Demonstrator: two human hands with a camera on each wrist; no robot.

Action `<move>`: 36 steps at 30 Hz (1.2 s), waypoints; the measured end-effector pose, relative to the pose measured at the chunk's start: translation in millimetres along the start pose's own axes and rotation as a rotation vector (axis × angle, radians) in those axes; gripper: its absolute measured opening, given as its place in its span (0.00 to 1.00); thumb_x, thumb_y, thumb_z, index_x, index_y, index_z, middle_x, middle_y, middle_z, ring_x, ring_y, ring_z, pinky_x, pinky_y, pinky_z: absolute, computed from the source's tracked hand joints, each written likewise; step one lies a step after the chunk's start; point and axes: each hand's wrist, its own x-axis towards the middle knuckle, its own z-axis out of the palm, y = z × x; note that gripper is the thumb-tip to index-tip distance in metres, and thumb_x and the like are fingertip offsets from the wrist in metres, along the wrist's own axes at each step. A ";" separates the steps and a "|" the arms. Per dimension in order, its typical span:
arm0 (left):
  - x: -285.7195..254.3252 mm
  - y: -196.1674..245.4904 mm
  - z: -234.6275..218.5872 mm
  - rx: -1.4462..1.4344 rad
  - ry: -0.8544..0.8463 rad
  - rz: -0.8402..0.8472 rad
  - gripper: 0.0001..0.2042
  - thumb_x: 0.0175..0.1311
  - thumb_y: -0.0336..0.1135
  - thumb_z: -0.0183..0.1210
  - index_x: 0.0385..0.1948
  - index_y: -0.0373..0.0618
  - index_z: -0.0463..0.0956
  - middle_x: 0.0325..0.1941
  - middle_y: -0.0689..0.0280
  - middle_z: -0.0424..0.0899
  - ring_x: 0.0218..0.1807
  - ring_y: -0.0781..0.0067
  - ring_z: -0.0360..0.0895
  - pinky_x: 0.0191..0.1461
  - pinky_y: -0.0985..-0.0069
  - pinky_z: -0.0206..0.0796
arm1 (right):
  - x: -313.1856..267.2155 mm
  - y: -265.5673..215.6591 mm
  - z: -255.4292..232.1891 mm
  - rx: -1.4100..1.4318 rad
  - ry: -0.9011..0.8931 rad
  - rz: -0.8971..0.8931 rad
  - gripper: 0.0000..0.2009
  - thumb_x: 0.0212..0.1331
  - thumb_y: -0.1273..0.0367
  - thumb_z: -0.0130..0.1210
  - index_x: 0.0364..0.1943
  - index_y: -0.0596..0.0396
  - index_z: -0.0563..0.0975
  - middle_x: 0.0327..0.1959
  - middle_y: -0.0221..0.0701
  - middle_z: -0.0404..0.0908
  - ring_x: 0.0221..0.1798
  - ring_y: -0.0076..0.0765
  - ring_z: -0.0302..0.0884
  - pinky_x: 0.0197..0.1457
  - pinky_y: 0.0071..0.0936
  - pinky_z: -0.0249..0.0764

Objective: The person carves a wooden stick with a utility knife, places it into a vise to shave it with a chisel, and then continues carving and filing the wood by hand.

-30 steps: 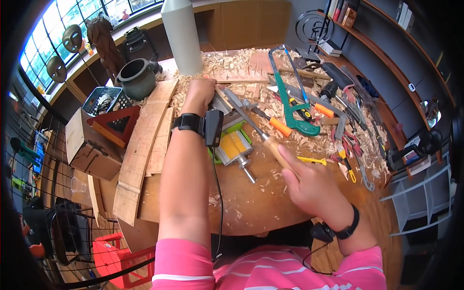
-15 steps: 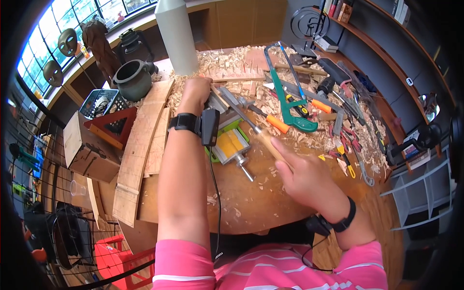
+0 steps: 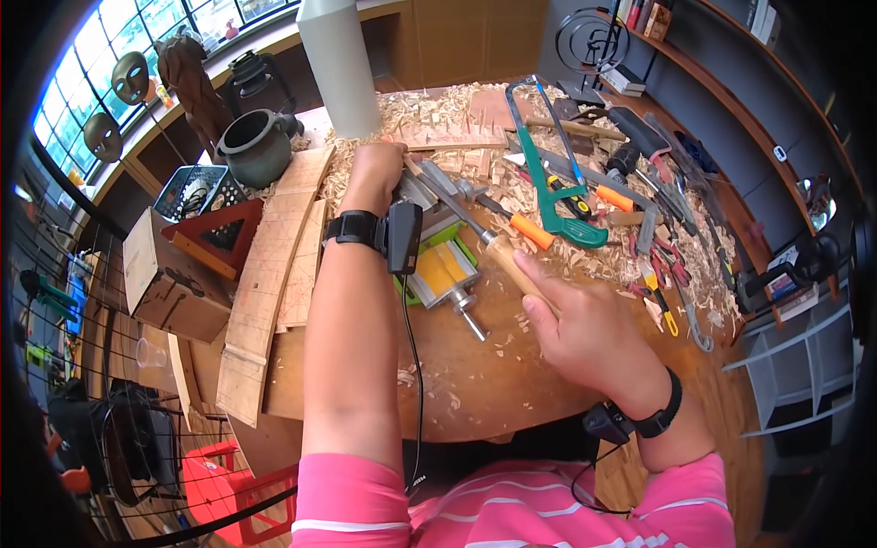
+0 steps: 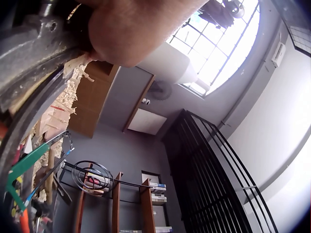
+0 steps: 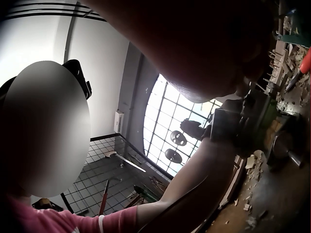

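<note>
In the head view, my right hand (image 3: 594, 342) grips the light wooden handle (image 3: 512, 263) of a long metal file (image 3: 459, 208), index finger laid along the handle. The file slants to the upper left across a grey vise with green and yellow parts (image 3: 441, 268). At the vise's far side, my left hand (image 3: 376, 173) is curled at the end of a narrow wood piece (image 3: 420, 187), beside the file's far end; most of its fingers are hidden. The left wrist view shows this hand (image 4: 131, 29) close beside pale wood (image 4: 75, 63). In the right wrist view, the right hand is dark.
A green hacksaw (image 3: 548, 196), an orange-handled tool (image 3: 532, 232), pliers and shavings cover the right of the table. Long boards (image 3: 274, 283) lie left, near a cardboard box (image 3: 169, 274) and a dark pot (image 3: 258, 151). A tall white object (image 3: 338, 73) stands behind the left hand.
My right hand and the file have moved away from me, toward the upper left along the wood. My left hand keeps its place at the vise. The head view has shifted slightly.
</note>
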 end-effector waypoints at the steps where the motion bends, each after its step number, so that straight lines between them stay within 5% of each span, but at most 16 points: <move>1: 1.6 -2.0 -0.3 0.033 0.004 0.010 0.11 0.77 0.30 0.56 0.53 0.35 0.77 0.43 0.55 0.91 0.38 0.62 0.89 0.36 0.67 0.81 | -3.4 -0.2 1.5 0.000 0.003 0.005 0.27 0.70 0.63 0.56 0.74 0.46 0.73 0.26 0.47 0.85 0.29 0.60 0.85 0.37 0.55 0.80; 12: -17.0 7.1 2.5 0.322 0.043 0.068 0.13 0.79 0.35 0.56 0.51 0.33 0.79 0.38 0.58 0.92 0.34 0.65 0.88 0.36 0.67 0.78 | 5.3 1.8 14.9 0.046 0.091 -0.007 0.25 0.71 0.63 0.57 0.72 0.43 0.76 0.23 0.50 0.82 0.29 0.62 0.83 0.37 0.55 0.78; 14: 3.6 -3.7 -0.7 0.045 -0.007 0.075 0.12 0.78 0.35 0.57 0.51 0.33 0.79 0.38 0.58 0.91 0.34 0.65 0.88 0.36 0.67 0.79 | 5.3 0.6 13.1 0.034 0.078 0.003 0.25 0.71 0.63 0.57 0.72 0.44 0.76 0.23 0.50 0.82 0.29 0.62 0.83 0.37 0.55 0.78; 17: -6.3 5.3 -1.3 0.200 0.016 0.103 0.11 0.77 0.33 0.57 0.51 0.34 0.79 0.40 0.57 0.91 0.35 0.65 0.88 0.36 0.67 0.80 | 3.6 1.6 11.3 0.041 0.056 0.016 0.25 0.71 0.63 0.57 0.72 0.45 0.76 0.22 0.50 0.81 0.29 0.61 0.83 0.37 0.55 0.78; 24: -5.3 8.9 -1.1 0.075 -0.017 0.057 0.11 0.77 0.33 0.56 0.52 0.35 0.79 0.41 0.58 0.92 0.35 0.66 0.87 0.35 0.68 0.78 | 3.3 11.4 22.6 0.054 0.088 -0.008 0.25 0.71 0.64 0.56 0.72 0.46 0.76 0.21 0.49 0.81 0.28 0.61 0.83 0.38 0.51 0.79; 33: -11.6 9.8 -3.1 0.356 0.023 0.098 0.12 0.77 0.36 0.59 0.50 0.35 0.80 0.40 0.59 0.91 0.36 0.67 0.88 0.33 0.68 0.76 | 5.6 12.0 21.5 0.068 0.086 -0.009 0.25 0.71 0.64 0.56 0.72 0.46 0.76 0.25 0.51 0.83 0.29 0.62 0.83 0.38 0.52 0.80; 36: 0.4 0.8 -0.8 0.056 -0.034 0.044 0.13 0.78 0.37 0.60 0.49 0.34 0.80 0.40 0.58 0.90 0.37 0.67 0.88 0.34 0.68 0.77 | 17.8 11.1 30.9 0.080 0.147 -0.054 0.25 0.71 0.63 0.57 0.72 0.46 0.76 0.26 0.51 0.83 0.29 0.62 0.83 0.38 0.53 0.79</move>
